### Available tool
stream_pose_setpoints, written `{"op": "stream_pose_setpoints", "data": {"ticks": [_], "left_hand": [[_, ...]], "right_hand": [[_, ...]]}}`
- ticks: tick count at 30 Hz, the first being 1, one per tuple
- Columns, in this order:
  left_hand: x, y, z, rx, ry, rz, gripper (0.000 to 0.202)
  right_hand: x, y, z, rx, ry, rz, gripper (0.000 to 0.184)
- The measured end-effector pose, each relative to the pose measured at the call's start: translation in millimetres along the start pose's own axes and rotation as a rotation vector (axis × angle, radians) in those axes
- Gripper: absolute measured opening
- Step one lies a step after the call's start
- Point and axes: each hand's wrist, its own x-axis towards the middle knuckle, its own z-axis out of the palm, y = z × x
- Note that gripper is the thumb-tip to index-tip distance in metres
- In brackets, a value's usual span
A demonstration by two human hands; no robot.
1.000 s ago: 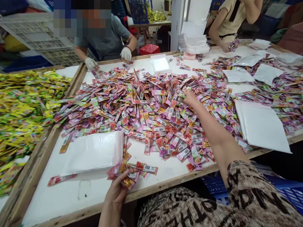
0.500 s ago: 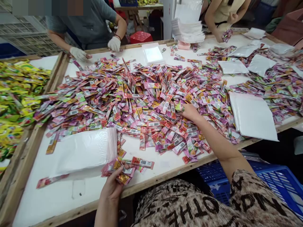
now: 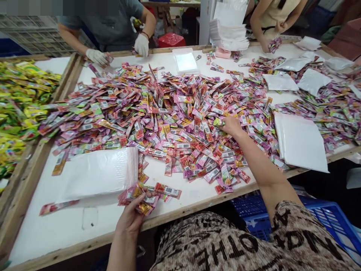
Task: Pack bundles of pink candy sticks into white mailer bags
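Spreading over the middle of the white tabletop (image 3: pixel 194 195), the main pile (image 3: pixel 183 145) of pink, purple and orange sachets lies loose in front of the person. A small bunch of sachets (image 3: pixel 144 209) is set apart just off the pile's near left edge, in the left hand (image 3: pixel 132 218); thumb and fingers are closed on it, the sachets fanning out untidily. The right hand (image 3: pixel 233 127) is at the pile, right of its middle, fingers drawn together on a green-ended sachet (image 3: pixel 218 122); whether it grips more than that one cannot be told.

As far as can be judged, only this handful is picked out here, and nearly the whole pile is left. At the pile's near left lies a stack of flat white bags (image 3: pixel 98 173), seemingly unfilled; a second white stack (image 3: pixel 300 139) lies right of the pile. Beyond its right end, plump-looking white pouches (image 3: pixel 314 81) may already be filled. Behind the pile's left side are a co-worker's gloved hands (image 3: pixel 141 45). Left of the pile, past a wooden divider (image 3: pixel 29 188), lie yellow packets (image 3: pixel 25 98).
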Motion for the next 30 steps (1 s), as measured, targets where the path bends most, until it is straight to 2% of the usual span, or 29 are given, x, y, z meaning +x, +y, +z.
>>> {"op": "stream_pose_setpoints", "data": {"ticks": [3, 6, 10, 14, 15, 17, 20, 22, 24, 26, 30], "left_hand": [[1, 0, -0.8, -0.025, 0.005, 0.012, 0.035], [3, -1, -2.7, -0.011, 0.0, -0.002, 0.035], [3, -1, -1.3, -0.002, -0.008, 0.02, 0.033], [1, -2, 2.1, -0.008, 0.003, 0.031, 0.032], [1, -2, 1.8, -0.007, -0.002, 0.027, 0.033], [2, -2, -1.0, -0.003, -0.029, 0.019, 0.034], [5, -3, -6.5, 0.022, -0.065, 0.059, 0.037], [3, -5, -5.2, 0.066, -0.114, 0.115, 0.04], [-3, -11, 4.8, 0.131, -0.211, 0.156, 0.039], [-13, -23, 23.8, 0.199, -0.319, 0.185, 0.039], [-19, -62, 70.1, 0.3, -0.409, 0.325, 0.069]], "right_hand": [[1, 12, -2, 0.172, 0.083, 0.058, 0.017], [-2, 21, -8, 0.296, 0.09, 0.079, 0.024], [-2, 12, -5, 0.286, 0.047, 0.1, 0.026], [-5, -1, -9, 0.343, 0.073, 0.077, 0.026], [-9, -2, -14, 0.433, 0.092, 0.059, 0.027], [-22, -3, -28, 0.75, 0.125, 0.018, 0.034], [-59, -11, -46, 1.247, 0.102, -0.029, 0.043], [-89, -24, -47, 1.36, 0.035, -0.029, 0.044], [-121, -42, -34, 1.409, -0.016, -0.029, 0.042], [-151, -59, -11, 1.436, -0.042, -0.025, 0.039], [-206, -91, 47, 1.507, -0.07, 0.044, 0.039]]}}
